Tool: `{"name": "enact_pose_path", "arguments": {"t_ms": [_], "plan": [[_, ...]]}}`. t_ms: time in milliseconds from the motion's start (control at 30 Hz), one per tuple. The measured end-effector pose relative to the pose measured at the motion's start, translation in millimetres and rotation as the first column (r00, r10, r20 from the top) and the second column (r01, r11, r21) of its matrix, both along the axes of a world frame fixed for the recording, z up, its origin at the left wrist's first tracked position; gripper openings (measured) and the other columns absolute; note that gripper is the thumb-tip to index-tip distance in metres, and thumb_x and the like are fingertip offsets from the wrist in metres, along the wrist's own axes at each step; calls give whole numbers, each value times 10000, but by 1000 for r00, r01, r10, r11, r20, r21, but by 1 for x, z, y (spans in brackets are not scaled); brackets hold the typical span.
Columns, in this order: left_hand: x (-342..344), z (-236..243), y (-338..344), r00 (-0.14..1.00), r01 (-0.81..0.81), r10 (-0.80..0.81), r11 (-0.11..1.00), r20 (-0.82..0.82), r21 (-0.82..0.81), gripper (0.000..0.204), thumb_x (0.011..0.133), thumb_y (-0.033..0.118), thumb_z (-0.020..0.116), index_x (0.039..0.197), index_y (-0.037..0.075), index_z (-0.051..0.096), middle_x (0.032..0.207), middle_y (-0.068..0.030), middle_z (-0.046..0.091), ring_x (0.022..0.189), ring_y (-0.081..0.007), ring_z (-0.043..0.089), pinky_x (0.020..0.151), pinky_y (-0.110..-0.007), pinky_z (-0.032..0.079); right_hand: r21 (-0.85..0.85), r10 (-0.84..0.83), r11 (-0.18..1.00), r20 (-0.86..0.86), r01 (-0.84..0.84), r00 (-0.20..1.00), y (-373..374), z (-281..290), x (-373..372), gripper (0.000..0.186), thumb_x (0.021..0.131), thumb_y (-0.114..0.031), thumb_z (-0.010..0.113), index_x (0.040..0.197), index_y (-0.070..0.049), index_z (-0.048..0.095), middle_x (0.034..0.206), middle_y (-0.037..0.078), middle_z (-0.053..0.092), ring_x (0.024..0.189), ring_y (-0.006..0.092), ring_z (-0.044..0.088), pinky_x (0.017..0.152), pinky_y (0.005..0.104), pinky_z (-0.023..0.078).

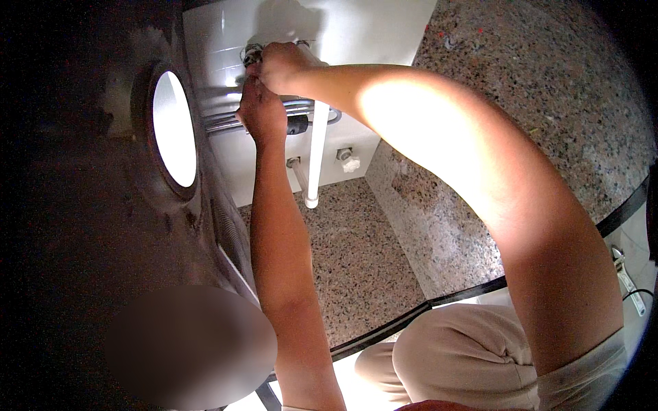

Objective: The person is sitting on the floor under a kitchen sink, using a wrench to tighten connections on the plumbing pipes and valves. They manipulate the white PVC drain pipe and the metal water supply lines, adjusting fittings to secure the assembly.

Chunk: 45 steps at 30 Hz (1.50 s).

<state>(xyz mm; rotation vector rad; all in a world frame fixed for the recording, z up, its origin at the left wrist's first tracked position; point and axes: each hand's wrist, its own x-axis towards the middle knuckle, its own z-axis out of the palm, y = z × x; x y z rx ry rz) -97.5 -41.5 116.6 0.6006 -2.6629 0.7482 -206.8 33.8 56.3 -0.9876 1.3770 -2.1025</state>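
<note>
Both my arms reach up into a cabinet lined with speckled granite. My right hand (282, 65) is closed on a small metal fitting (251, 53) against the white back wall (356, 27). Just below it, my left hand (262, 113) is wrapped around a bundle of chrome pipes (312, 108) that runs sideways across the wall. The two hands touch, and they hide where the fitting joins the pipes. A white pipe (317, 157) drops straight down from the chrome bundle to the cabinet floor.
A dark sink underside (205, 205) with a bright round opening (173, 130) fills the left. Two small wall valves (345, 155) sit low beside the white pipe. The granite floor (356, 260) ends at a black edge strip. My knee in beige trousers (466, 356) and a metal tool (625, 272) lie outside.
</note>
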Motion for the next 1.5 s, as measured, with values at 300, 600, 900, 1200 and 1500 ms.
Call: {"name": "enact_pose_path", "arguments": {"t_ms": [300, 600, 900, 1200, 1500], "plan": [[-25, 13, 19, 948, -17, 133, 928, -289, 372, 300, 865, 265, 701, 917, -29, 676, 876, -116, 702, 789, -224, 626, 761, -358, 469, -56, -26, 998, 67, 30, 997, -12, 6, -24, 518, 901, -499, 615, 1015, -4, 717, 990, 236, 700, 968, 383, 683, 889, 467, 531], [-20, 20, 17, 869, 98, 186, 844, -459, 527, 310, 761, 226, 792, 887, -26, 663, 877, -80, 690, 814, -176, 598, 801, -328, 451, 143, 34, 989, -39, -28, 999, 4, 39, -39, 418, 789, -420, 663, 955, -47, 750, 1016, 169, 725, 964, 317, 706, 870, 443, 561], [-7, 39, 12, 927, 41, 139, 886, -349, 462, 381, 715, 199, 793, 963, -32, 620, 892, -117, 687, 845, -212, 614, 844, -348, 454, -12, 242, 968, 295, -250, 924, -39, 40, -16, 297, 820, -226, 656, 881, 58, 714, 884, 233, 719, 846, 309, 732, 767, 393, 594], [-3, 27, 3, 888, 72, 201, 827, -414, 558, 427, 717, 212, 803, 1017, -29, 618, 1020, -112, 680, 947, -208, 608, 897, -342, 441, -31, 10, 999, -369, -23, 929, -37, 13, -16, 413, 862, -342, 665, 969, 58, 666, 903, 203, 722, 878, 331, 721, 765, 418, 589], [-6, 32, -21, 874, 147, 157, 816, -459, 559, 369, 839, 217, 720, 1097, -19, 605, 1108, -108, 676, 1012, -201, 618, 917, -343, 448, 58, -111, 986, -457, 154, 883, 15, 50, -29, 291, 827, -281, 686, 944, -22, 748, 984, 178, 729, 924, 301, 724, 787, 432, 589]]}}
